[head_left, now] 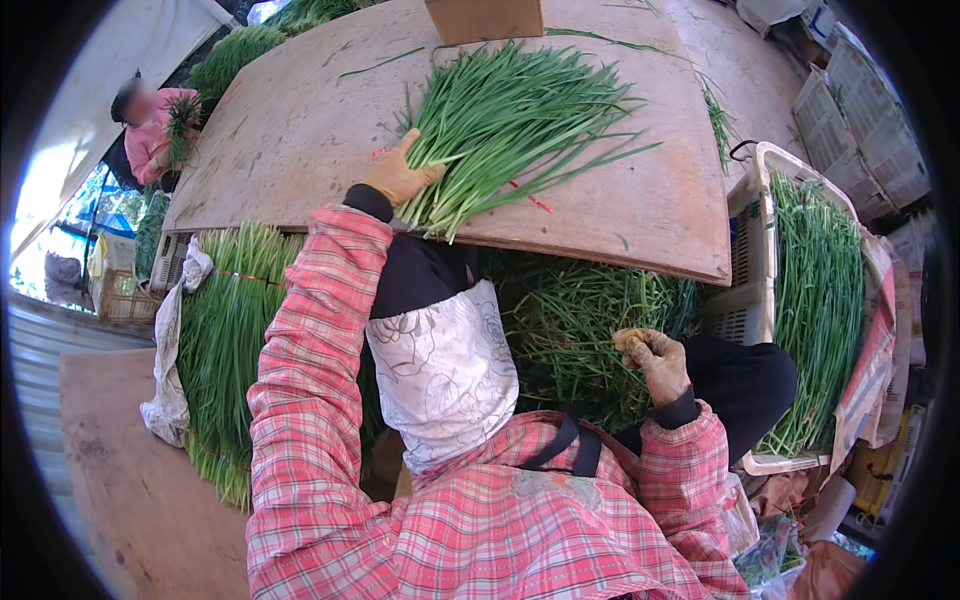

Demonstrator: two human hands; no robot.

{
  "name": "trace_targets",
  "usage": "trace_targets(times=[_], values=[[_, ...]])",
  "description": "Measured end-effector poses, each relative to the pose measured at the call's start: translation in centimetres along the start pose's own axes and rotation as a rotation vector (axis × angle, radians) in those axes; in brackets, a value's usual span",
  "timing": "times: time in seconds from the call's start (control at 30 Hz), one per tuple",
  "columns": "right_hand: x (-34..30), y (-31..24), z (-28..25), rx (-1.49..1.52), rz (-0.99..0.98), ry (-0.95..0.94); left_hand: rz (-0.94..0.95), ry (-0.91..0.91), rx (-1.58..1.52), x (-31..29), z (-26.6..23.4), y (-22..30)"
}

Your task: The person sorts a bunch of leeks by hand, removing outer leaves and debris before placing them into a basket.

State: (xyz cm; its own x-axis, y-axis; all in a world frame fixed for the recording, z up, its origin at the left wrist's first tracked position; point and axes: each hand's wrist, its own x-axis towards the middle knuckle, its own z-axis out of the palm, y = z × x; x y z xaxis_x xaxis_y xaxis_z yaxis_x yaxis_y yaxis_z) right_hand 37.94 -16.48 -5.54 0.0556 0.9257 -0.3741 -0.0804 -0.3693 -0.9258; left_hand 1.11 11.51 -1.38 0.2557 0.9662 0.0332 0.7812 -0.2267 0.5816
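A loose, fanned-out pile of garlic chives (520,120) lies on the wooden table, pale stalk ends toward me. My left hand (402,174), in a tan glove, grips the left side of the pile near those ends, its thumb over the stalks. A red tie (530,197) shows at the pile's near edge. My gloved right hand (655,364) is closed, fingertips pinched together, above a heap of chive scraps (575,320) beneath the table edge. Whether anything is between those fingertips is hidden.
The table (650,220) has a cardboard box (485,18) at its far side. At my left stand tied chives (235,330); at my right, a white crate (765,250) holds more chives (815,300). A person in pink (150,125) sits far left with a bunch. Stacked crates (850,120) line the right.
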Motion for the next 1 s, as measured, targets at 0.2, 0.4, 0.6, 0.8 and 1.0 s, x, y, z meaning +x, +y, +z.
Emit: trace_targets(times=[0.2, 0.4, 0.6, 0.8, 1.0], values=[[0.1, 0.1, -0.5, -0.011, -0.041, 0.060, -0.178, 0.047, -0.516, -2.3, -1.4, -0.5], [0.0, 0.5, -0.1, -0.008, -0.023, 0.012, -0.067, 0.138, -0.642, -2.7, -0.1, -2.8], [0.1, 0.5, -0.4, 0.008, -0.019, 0.040, -0.095, 0.352, -0.537, -3.1, 1.4, -3.1], [0.2, 0.8, -0.1, 0.012, -0.026, -0.009, -0.337, 0.681, -0.802, -0.2, 3.7, -3.0], [-0.5, 0.4, -0.8, 0.011, -0.039, 0.053, -0.324, 0.821, -0.628, -1.7, 2.7, 1.5]])
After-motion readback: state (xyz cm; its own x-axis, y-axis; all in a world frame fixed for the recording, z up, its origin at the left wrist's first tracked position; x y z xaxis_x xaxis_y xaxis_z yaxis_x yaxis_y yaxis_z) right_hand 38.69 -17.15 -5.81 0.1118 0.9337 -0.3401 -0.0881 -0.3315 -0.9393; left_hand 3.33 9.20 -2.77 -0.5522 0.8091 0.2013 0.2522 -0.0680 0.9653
